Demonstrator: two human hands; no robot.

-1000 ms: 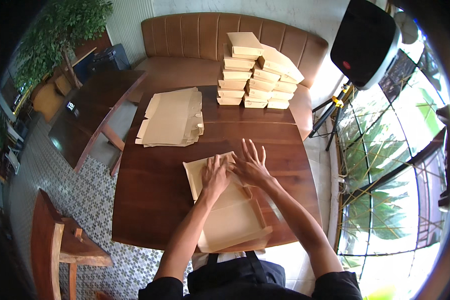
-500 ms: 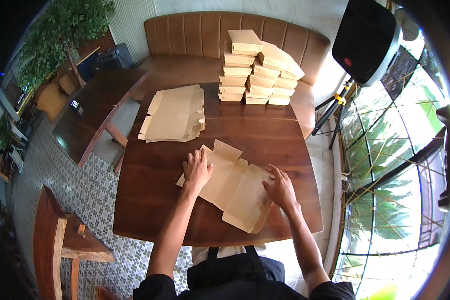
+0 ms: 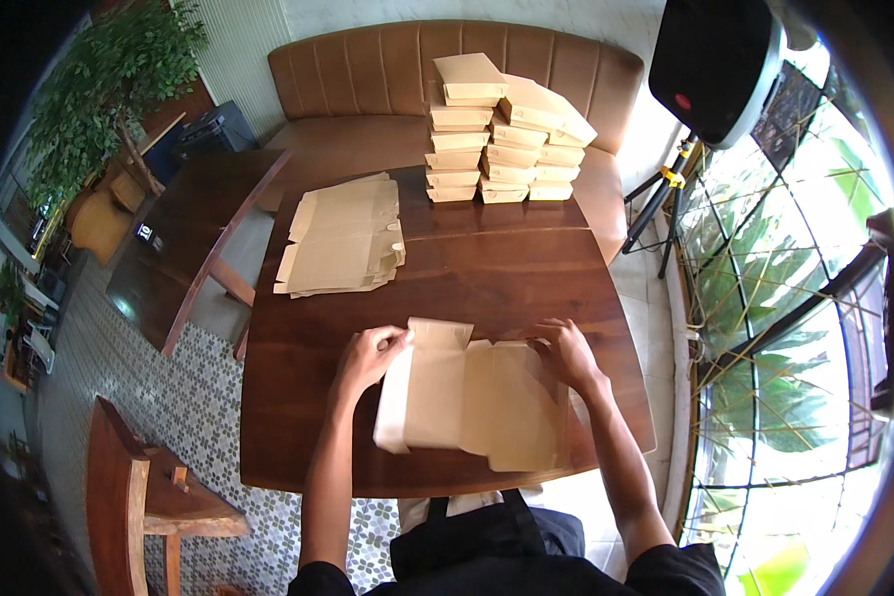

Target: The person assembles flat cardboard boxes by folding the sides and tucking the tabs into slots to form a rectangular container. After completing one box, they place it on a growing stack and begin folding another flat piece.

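Note:
An unfolded brown cardboard box [image 3: 462, 397] lies spread near the table's front edge, its panels partly blurred by motion. My left hand [image 3: 372, 356] pinches its far left corner, where the left side wall is tilted up. At the far right part of the same cardboard, my right hand [image 3: 564, 354] has its fingers bent over the edge, closed on it. Beyond my left hand rests a stack of flat cardboard box blanks [image 3: 338, 238]. Folded cardboard boxes [image 3: 467, 119] are piled in several columns at the table's far side.
The dark wooden table [image 3: 507, 273] has a brown padded bench [image 3: 368, 79] behind it. To the left are another wooden table [image 3: 194, 228] and a wooden chair [image 3: 119, 497]. A black speaker [image 3: 710, 70] on a tripod stands at the right, beside a window with a grid.
The cardboard has turned so its panels lie squarer to me, and its left side wall has come up. My left hand has gone from lying on it to pinching its corner.

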